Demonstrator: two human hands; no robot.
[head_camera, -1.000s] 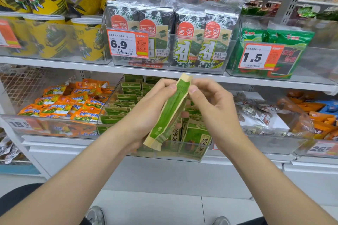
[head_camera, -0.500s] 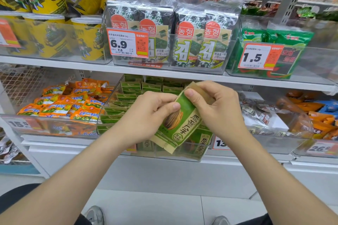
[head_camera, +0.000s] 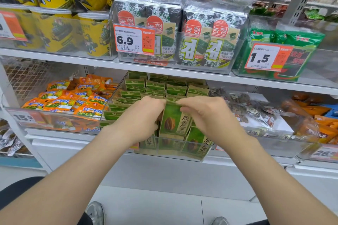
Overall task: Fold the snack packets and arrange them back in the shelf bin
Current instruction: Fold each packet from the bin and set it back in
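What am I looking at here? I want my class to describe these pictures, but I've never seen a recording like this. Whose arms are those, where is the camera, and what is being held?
There is no machine: the arms belong to a person wearing one wide-angle camera on the head, looking forward and down, so every picture shares that view. The left hand and right hand both pinch the top edge of a green packet, held at the front of a clear shelf bin full of matching packets. The bin to its left holds orange packets. On the shelf above, seaweed packs stand behind a 6.9 price tag.
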